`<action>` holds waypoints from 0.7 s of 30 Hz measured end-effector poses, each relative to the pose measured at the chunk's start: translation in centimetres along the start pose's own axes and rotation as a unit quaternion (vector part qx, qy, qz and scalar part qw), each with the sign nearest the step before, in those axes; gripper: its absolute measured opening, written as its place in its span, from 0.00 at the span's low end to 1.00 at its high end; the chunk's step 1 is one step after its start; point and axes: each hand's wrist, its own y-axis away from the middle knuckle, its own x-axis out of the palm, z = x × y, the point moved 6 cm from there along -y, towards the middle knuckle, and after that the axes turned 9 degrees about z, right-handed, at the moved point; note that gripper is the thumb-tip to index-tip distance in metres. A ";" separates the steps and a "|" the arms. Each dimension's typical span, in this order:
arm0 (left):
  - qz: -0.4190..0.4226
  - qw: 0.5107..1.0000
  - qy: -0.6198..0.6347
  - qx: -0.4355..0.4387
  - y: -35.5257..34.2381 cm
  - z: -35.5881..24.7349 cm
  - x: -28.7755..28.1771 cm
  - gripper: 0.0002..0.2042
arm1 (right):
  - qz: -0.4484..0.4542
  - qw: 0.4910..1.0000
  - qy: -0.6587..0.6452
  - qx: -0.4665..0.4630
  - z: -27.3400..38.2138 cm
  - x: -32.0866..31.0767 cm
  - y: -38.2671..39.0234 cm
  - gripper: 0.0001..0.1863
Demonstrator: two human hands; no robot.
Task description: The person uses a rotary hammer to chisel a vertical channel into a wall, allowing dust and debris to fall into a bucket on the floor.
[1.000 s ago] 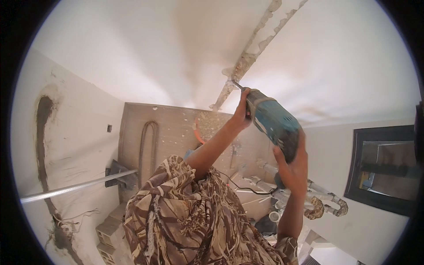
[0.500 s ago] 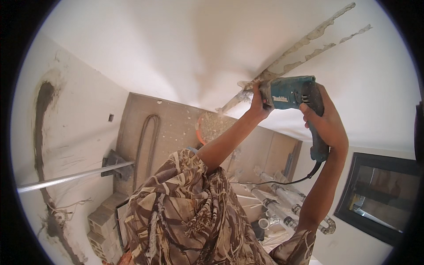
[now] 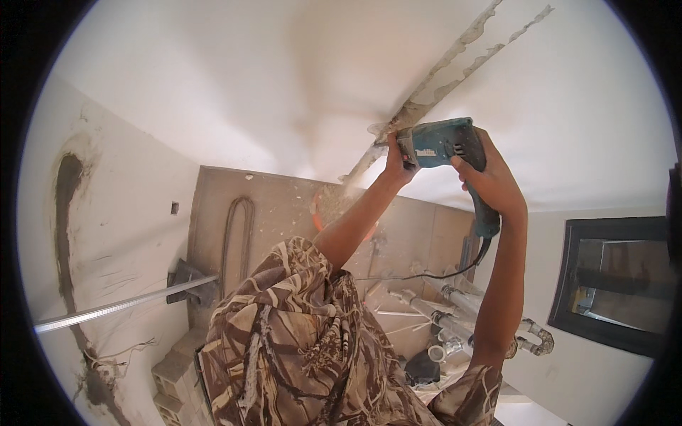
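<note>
A teal and black corded rotary hammer drill (image 3: 444,142) is held across my front with its nose against the white wall (image 3: 234,92). My left hand (image 3: 400,160) wraps round the front of the drill, close to the wall. Behind it, my right hand (image 3: 494,177) grips the black rear handle, thumb on the near side. The tool's tip meets a rough chiselled groove (image 3: 419,99) in the plaster; my left hand and the tool's nose partly hide it. Dust and chips hang below the groove. A black cord (image 3: 455,272) runs from the handle down toward the floor.
An orange-rimmed bucket (image 3: 317,213) stands under the groove, partly behind my left arm. At left are a metal straightedge (image 3: 128,304), a looped hose (image 3: 229,234), concrete blocks (image 3: 172,376) and bare wires (image 3: 121,355). Wrapped pipes (image 3: 455,323) lie lower right, near a dark-framed window (image 3: 614,284).
My hands and the drill have shifted left in view, and the wall and floor have tilted with the head's turn. More dust and chips show below the groove. Both hands keep their hold.
</note>
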 end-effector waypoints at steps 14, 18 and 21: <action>-0.042 0.990 0.093 0.094 0.1 0.3 -12.7 0.34 | 0.114 0.985 0.110 0.064 -8.3 6.4 -11.0 0.47; 0.070 0.992 -0.033 0.100 10.7 2.0 -20.6 0.30 | 0.142 0.967 0.194 0.087 -15.2 17.5 -5.9 0.44; -0.083 0.993 0.079 -0.001 15.9 3.4 -25.0 0.30 | 0.116 0.987 0.028 0.104 -17.1 20.2 0.8 0.45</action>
